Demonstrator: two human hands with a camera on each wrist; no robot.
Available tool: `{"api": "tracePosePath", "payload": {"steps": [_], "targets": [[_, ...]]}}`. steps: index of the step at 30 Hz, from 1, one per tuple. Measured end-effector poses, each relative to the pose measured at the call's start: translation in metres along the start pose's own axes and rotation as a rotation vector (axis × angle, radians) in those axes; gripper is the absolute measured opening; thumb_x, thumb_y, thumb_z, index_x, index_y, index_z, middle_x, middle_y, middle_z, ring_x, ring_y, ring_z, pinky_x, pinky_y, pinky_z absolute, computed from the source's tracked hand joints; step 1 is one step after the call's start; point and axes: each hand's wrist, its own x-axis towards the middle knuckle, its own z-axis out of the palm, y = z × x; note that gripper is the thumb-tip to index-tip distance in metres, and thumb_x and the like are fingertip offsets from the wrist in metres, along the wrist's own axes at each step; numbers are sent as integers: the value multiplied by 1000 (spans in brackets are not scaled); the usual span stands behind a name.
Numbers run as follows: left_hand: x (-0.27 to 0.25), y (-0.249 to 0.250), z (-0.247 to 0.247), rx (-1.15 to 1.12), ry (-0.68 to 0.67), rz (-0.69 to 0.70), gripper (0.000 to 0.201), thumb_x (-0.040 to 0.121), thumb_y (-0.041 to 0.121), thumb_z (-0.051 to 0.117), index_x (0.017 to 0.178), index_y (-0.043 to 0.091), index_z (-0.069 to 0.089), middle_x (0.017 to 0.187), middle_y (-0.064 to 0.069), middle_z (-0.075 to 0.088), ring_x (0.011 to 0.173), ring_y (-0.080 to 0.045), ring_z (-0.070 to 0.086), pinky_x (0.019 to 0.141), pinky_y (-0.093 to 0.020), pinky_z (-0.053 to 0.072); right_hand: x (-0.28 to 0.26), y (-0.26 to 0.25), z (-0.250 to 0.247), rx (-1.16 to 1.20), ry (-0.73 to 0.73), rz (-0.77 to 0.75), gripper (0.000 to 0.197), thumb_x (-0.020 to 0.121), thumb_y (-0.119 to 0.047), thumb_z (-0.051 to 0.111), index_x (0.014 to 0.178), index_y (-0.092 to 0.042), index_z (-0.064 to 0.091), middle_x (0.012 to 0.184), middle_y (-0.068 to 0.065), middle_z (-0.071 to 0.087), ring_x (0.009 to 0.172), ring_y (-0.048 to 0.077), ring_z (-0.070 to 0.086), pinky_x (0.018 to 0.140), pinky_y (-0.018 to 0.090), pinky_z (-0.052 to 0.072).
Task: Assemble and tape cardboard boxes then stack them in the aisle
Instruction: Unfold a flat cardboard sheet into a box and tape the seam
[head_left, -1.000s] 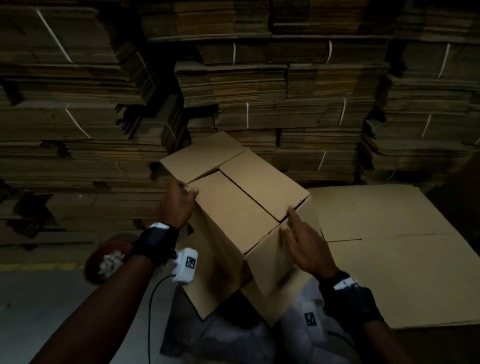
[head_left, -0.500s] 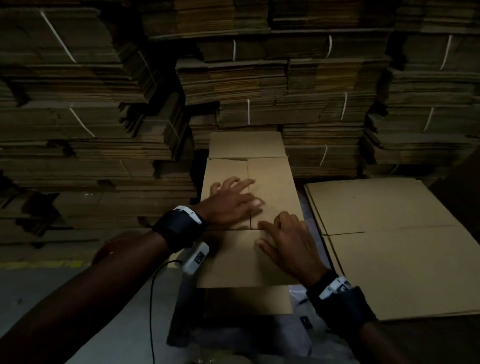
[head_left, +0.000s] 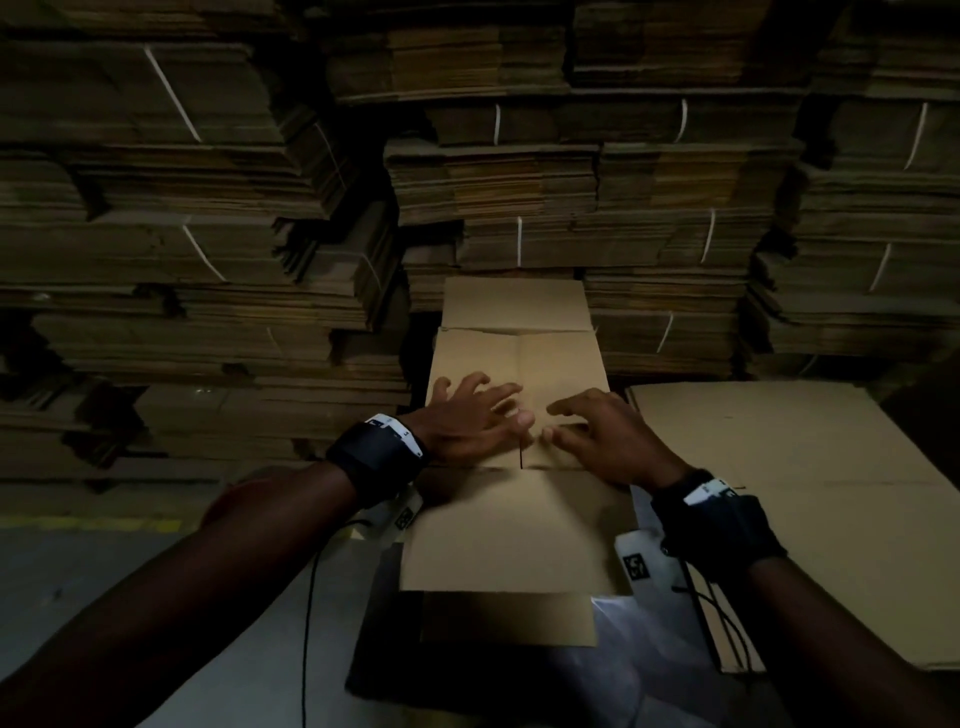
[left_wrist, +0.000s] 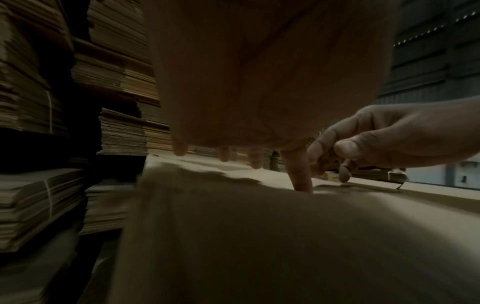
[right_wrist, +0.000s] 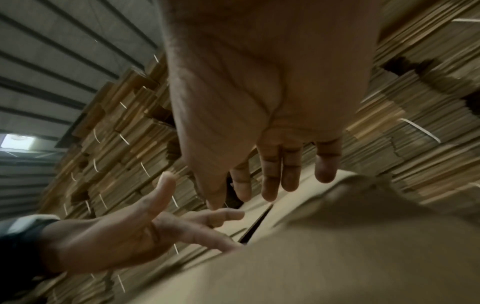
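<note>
hands apparently farther apart

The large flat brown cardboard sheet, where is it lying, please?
In the head view, the large flat brown cardboard sheet lies right of the cardboard box, beside the right hand.

Cardboard box seen from above, its two inner flaps meeting at a central seam. Left hand and right hand lie fingers spread on these flaps, either side of the seam. Far flap and near flap stand open. Flattened cardboard sheet lies just right; strapped cardboard stacks rise behind.
</note>
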Motion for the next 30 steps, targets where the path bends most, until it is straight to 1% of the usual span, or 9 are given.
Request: {"api": "tracePosePath", "payload": {"steps": [3, 7, 11, 14, 17, 20, 24, 27, 30], "targets": [[0, -3, 7, -8, -7, 1, 80, 85, 82, -11, 127, 61, 54, 164, 14, 16, 150, -18, 5, 114, -62, 2, 4, 2, 5, -43, -26, -11, 39, 93, -47, 68, 125, -25, 70, 116, 1, 67, 103, 13, 63, 89, 32, 52], [-3, -4, -2, -30, 122, 25, 85, 90, 74, -7, 134, 44, 58, 165, 11, 17, 149, -18, 8, 115, -56, 7, 5, 0, 11, -160, -61, -51, 41, 97, -52, 58, 131, -30, 65, 121, 1, 63, 114, 23, 56, 85, 30, 38], [-13, -4, -16, -64, 204, 37, 89, 86, 76, -9, 131, 44, 61, 165, 13, 17, 149, -15, 7, 114, -56, 6, 5, -20, 16, -281, -176, -25, 41, 102, -56, 45, 140, -43, 53, 158, 3, 31, 143, 28, 24, 104, 46, 26], [-20, -4, -22, -87, 238, 52, 86, 87, 75, -5, 129, 44, 63, 164, 12, 20, 148, -13, 6, 113, -50, 4, 8, -30, 22, -364, -271, -37, 37, 104, -55, 39, 134, -43, 57, 165, 4, 16, 146, 31, 13, 108, 52, 23], [-27, -7, -33, -117, 345, 73, 80, 90, 71, 3, 124, 39, 68, 162, 11, 29, 148, -13, 11, 111, -44, 7, 12, -33, 16, -274, -173, -57, 35, 101, -56, 46, 124, -38, 63, 161, 3, 28, 145, 28, 20, 103, 46, 27], [-39, -16, -47, -74, 579, 92, 68, 97, 64, 17, 117, 31, 73, 148, 10, 52, 144, -15, 30, 109, -48, 20, 14, -35, -9, -173, 4, -110, 41, 92, -62, 48, 106, -31, 71, 151, -3, 43, 140, 21, 30, 93, 35, 26], [-59, -30, -61, 127, 808, -6, 57, 99, 58, 31, 91, 24, 76, 106, 7, 74, 118, -17, 60, 94, -44, 36, 12, -30, -56, -83, 122, -131, 29, 90, -58, 53, 89, -36, 73, 137, -9, 59, 132, 13, 45, 102, 51, 44], [-71, -48, -62, 303, 808, -221, 62, 97, 59, 29, 65, 21, 66, 78, 2, 65, 79, -20, 62, 75, -36, 35, 3, -24, -88, -208, 105, -83, 22, 91, -49, 58, 94, -36, 75, 134, -8, 65, 141, 15, 43, 107, 57, 41], [-80, -62, -51, 404, 687, -462, 71, 94, 68, 25, 62, 18, 65, 70, -5, 64, 67, -26, 61, 68, -35, 42, -9, -23, -111, -461, 84, 79, 23, 95, -50, 56, 95, -34, 72, 123, -10, 68, 142, 14, 41, 110, 55, 32]]}}
